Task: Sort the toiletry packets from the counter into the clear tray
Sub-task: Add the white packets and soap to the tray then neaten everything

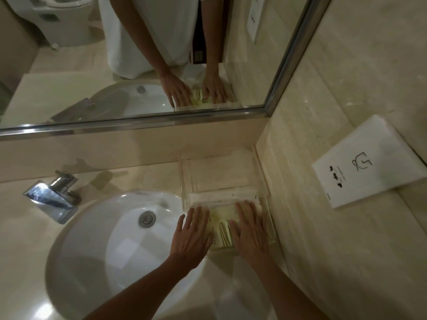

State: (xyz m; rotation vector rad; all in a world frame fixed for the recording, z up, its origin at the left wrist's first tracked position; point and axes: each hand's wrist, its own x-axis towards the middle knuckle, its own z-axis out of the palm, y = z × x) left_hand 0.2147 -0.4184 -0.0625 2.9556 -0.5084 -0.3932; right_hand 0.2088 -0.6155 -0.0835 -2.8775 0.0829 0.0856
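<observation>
We see both hands laid flat, fingers straight and slightly spread, on top of the packets (220, 229) that lie in the clear tray (269, 224). The left hand (193, 236) rests on the packets at the tray's left side, its fingertips reaching toward the far wall of that compartment, while the right hand (249, 229) covers the packets on the right side, just beside the marble wall. Between the two hands a strip of pale yellow packets shows, one with thin stripes and small dark print; we cannot read the print, and how many packets lie under the palms is hard to tell since the hands hide most of them. Neither hand pinches or curls round anything; both seem to press down lightly with open palms. Beyond the fingertips the tray has a second, farther compartment (219, 179) in which we see only the counter's stone through the clear bottom. To the left of the left hand, touching distance from the wrist, sits the white round sink (104, 245) with its metal drain (147, 218), and farther left a chrome faucet (52, 199). Well to the right of the right hand, a white paper bag (369, 167) with a line drawing lies on a ledge. Past the tray, a framed mirror (138, 65) reflects both hands over the packets.
</observation>
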